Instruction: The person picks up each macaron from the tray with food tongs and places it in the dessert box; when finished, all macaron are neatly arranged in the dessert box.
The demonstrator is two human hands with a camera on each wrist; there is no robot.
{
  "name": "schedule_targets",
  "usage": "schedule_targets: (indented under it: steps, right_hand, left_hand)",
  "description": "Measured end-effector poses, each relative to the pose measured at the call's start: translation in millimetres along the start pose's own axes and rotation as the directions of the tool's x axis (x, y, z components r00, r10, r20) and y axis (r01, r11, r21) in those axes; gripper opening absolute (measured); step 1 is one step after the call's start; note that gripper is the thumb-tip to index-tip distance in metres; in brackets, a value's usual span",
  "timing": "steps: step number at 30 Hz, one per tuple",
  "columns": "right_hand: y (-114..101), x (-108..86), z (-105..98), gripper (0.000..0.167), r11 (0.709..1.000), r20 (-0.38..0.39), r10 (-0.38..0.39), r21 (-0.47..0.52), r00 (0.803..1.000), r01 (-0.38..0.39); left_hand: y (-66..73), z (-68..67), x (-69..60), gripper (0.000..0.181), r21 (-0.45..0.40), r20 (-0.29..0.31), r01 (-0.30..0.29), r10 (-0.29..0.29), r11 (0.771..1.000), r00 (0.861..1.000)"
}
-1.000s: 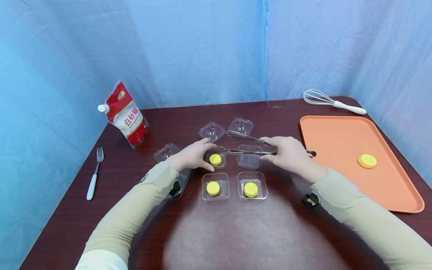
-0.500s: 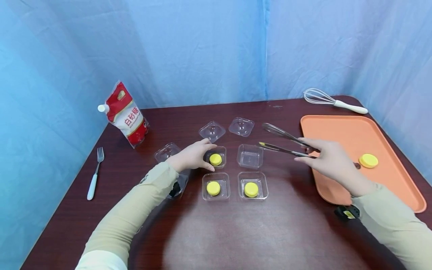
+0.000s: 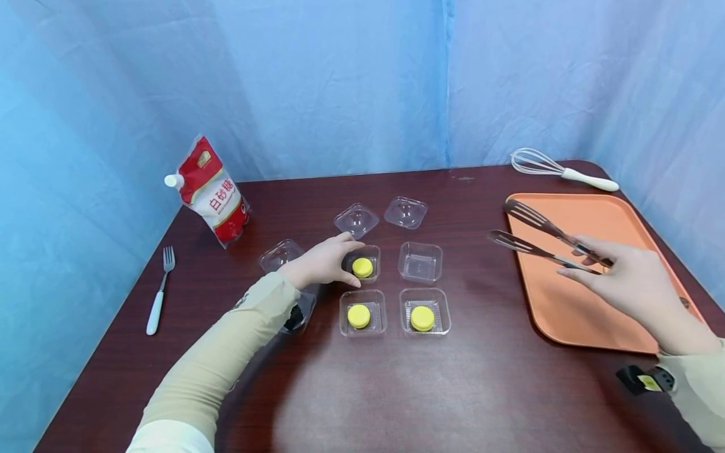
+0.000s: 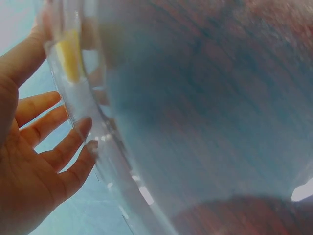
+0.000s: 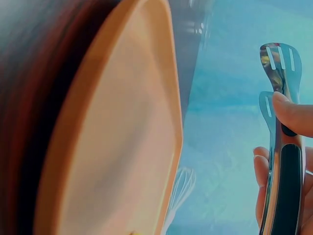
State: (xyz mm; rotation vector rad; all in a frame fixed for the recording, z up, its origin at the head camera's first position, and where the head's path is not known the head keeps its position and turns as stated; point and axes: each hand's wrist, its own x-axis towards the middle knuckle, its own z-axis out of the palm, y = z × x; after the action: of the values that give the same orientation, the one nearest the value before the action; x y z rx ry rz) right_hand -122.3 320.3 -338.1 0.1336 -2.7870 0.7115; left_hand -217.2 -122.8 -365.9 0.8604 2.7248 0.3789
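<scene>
My left hand [image 3: 320,261] holds a square clear plastic container [image 3: 374,253] by its sides, with a yellow disc [image 3: 362,268] inside. Through its wall in the left wrist view, the yellow disc [image 4: 70,56] shows beside my fingers. My right hand [image 3: 640,286] grips slotted metal tongs [image 3: 557,233] above the orange tray [image 3: 595,331]. The tongs [image 5: 281,73] are spread with nothing between their ends. Two front containers, left [image 3: 376,302] and right [image 3: 440,302], each bear a yellow disc. The back right container [image 3: 420,261] has none. My right hand hides part of the tray.
Clear lids, including one at the back [image 3: 355,220] and another beside it [image 3: 406,212], lie behind and left of the containers. A red and white sugar pouch [image 3: 214,192] stands left, near a fork [image 3: 161,289]. A whisk [image 3: 561,171] lies behind the tray.
My right hand has moved right with the tongs, from over the containers to over the tray. The yellow disc on the tray is now hidden. My left hand has stayed in place.
</scene>
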Motion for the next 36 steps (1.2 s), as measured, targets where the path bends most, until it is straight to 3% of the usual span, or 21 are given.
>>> schedule_targets:
  steps: [4, 9, 11, 17, 20, 24, 32, 36]
  right_hand:
    - [14.3, -7.4, -8.4, 0.055, 0.998, -0.033, 0.028, -0.059, 0.999, -0.030]
    - [29.1, -16.8, -16.0, 0.064, 0.980, 0.003, 0.155, -0.126, 0.988, -0.154]
    - [44.1, -19.2, -14.8, 0.067, 0.971, 0.009, 0.206, -0.125, 0.979, -0.203]
    - [140.0, -23.6, 4.3, 0.068, 0.972, -0.079, 0.229, -0.033, 0.970, -0.232]
    - [173.5, -23.2, 6.7, 0.069, 0.969, -0.119, 0.235, -0.049, 0.965, -0.243]
    - [183.6, -24.4, 1.3, 0.066, 0.967, -0.122, 0.232, -0.079, 0.965, -0.242]
    - [193.9, -32.6, 1.2, 0.064, 0.967, -0.125, 0.246, -0.037, 0.961, -0.252]
    - [195.7, -37.4, 0.2, 0.070, 0.941, -0.069, 0.323, -0.085, 0.944, -0.328]
  left_hand:
    - [-0.1, 0.0, 0.6, 0.081, -0.008, 0.001, 0.004, -0.004, 1.000, 1.000]
    - [-0.2, -0.2, 1.0, 0.081, -0.019, -0.003, 0.011, -0.011, 1.000, 1.000]
    - [-0.1, -0.6, 0.7, 0.081, -0.027, -0.003, 0.012, -0.013, 1.000, 1.000]
    - [-0.1, -2.3, 0.6, 0.081, -0.022, -0.014, -0.011, 0.011, 1.000, 1.000]
    - [0.0, -3.4, 1.4, 0.081, -0.029, -0.014, -0.008, 0.008, 1.000, 1.000]
    - [0.0, -4.0, 1.7, 0.081, -0.039, -0.013, -0.008, 0.007, 0.999, 1.000]
    - [-0.1, -2.3, 1.4, 0.081, -0.050, -0.006, -0.006, 0.005, 0.999, 1.000]
    - [0.2, -1.6, 0.9, 0.081, -0.055, 0.000, 0.006, -0.006, 0.998, 1.000]
